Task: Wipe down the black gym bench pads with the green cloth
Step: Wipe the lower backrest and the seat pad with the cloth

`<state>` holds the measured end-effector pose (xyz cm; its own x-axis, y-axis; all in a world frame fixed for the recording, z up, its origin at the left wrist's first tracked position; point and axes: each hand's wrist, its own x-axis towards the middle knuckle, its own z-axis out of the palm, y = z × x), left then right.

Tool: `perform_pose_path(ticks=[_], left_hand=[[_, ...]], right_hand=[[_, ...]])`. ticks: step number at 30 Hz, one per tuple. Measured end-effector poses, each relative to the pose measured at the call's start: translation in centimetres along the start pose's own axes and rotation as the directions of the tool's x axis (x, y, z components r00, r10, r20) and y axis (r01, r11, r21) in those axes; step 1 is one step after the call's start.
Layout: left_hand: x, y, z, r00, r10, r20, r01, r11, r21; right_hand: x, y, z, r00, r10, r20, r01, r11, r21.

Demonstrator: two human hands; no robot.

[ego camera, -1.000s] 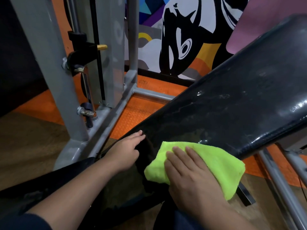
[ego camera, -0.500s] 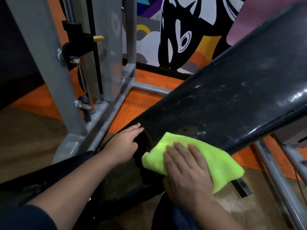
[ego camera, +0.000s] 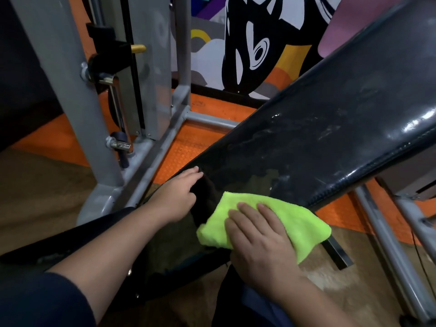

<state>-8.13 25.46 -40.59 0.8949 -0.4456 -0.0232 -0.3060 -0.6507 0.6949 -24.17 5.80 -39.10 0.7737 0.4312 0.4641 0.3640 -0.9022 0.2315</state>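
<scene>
The inclined black back pad (ego camera: 318, 138) runs from upper right down to the centre, its glossy surface streaked with wet marks. A bright green cloth (ego camera: 290, 218) lies folded at the pad's lower end, over the gap to the flat black seat pad (ego camera: 165, 251). My right hand (ego camera: 257, 234) presses flat on the cloth with straight fingers. My left hand (ego camera: 177, 194) rests on the left edge of the back pad's lower end, fingers extended along it.
A grey steel machine frame (ego camera: 70, 114) with a weight stack and yellow pin stands at left. Grey bench legs (ego camera: 389, 244) slant down at right. Orange rubber flooring (ego camera: 186, 147) lies beyond, a painted wall mural behind.
My right hand has slid the green cloth slightly left and down at the lower end of the back pad. My left hand has stayed on the pad's edge.
</scene>
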Motion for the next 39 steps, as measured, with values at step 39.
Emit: perform_pose_path(ticks=[39], left_hand=[[-9.9,5.6,8.8,0.934,0.35,-0.072,-0.282,0.846,0.453]], right_hand=[[9.5,6.1,-5.8,0.921,0.202,0.332,-0.294,0.922,0.252]])
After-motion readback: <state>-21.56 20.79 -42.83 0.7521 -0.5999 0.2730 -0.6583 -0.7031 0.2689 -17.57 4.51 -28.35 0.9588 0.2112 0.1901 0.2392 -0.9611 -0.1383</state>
